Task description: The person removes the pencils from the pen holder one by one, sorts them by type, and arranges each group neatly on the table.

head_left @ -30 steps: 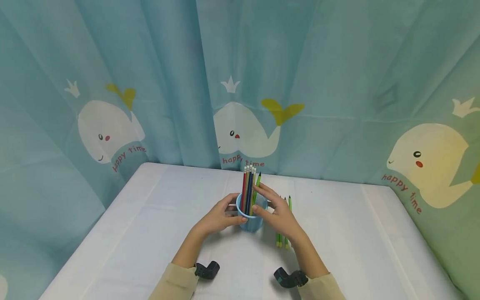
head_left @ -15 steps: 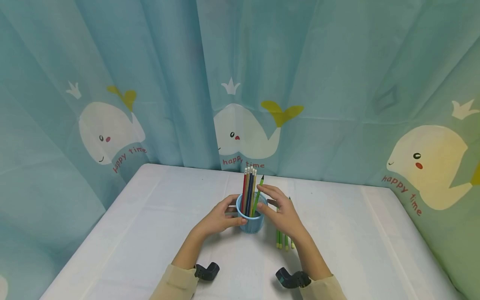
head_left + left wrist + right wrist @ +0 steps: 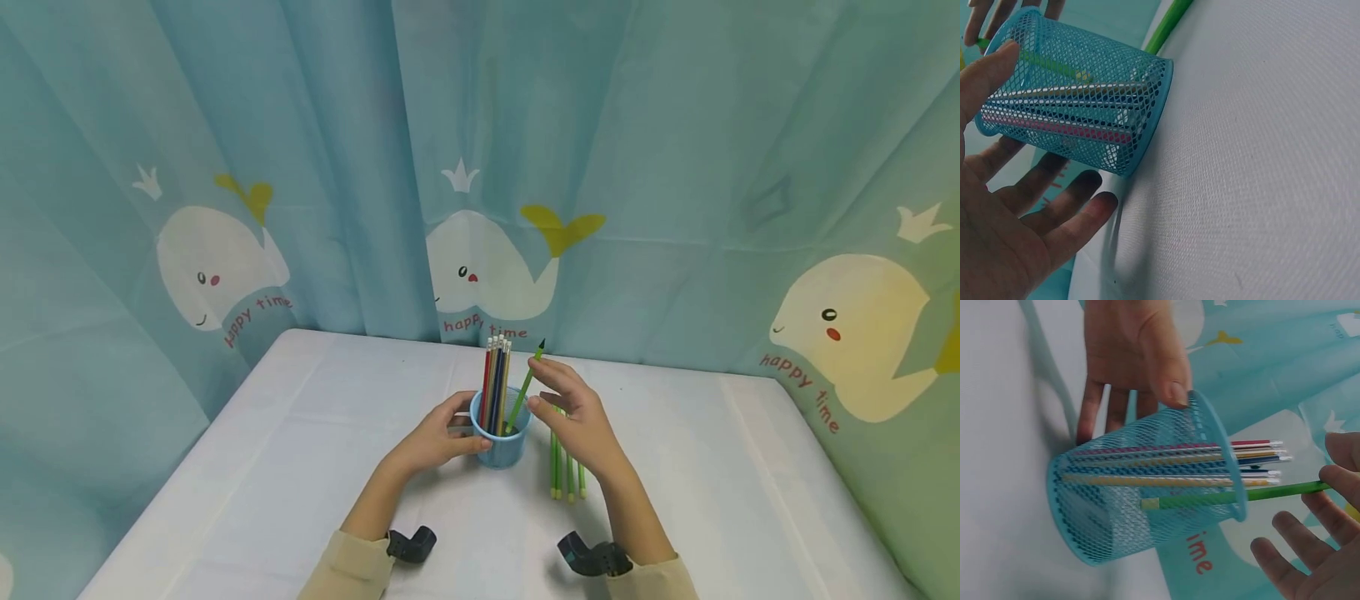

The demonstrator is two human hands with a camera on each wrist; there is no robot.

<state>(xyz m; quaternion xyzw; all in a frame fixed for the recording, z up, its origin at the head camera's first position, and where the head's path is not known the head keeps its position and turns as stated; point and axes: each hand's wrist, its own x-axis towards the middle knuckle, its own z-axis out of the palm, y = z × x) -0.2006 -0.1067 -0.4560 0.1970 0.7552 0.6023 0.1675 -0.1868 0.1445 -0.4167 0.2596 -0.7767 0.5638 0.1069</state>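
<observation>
A light-blue mesh pencil cup [image 3: 501,452] stands upright on the white table. My left hand [image 3: 431,435] holds it, thumb at the near rim and fingers round the far side. Several pencils [image 3: 496,375], red, dark blue and gold with white ends up, lean together inside. My right hand [image 3: 573,417] pinches a green pencil [image 3: 1282,490] near its black point. That pencil slants to the right, and its yellowish lower end hangs inside the cup above the bottom, as the right wrist view shows. Beneath the right hand, several green pencils [image 3: 570,479] lie on the table.
The white tablecloth [image 3: 285,467] spreads around both hands. A blue-green curtain [image 3: 660,167] with printed whales closes off the back and sides. Dark wrist cameras [image 3: 596,557] are strapped on both wrists.
My right hand has moved right and the green pencil with it, tilting further away from the other pencils in the cup. The left hand and the cup have stayed nearly still.
</observation>
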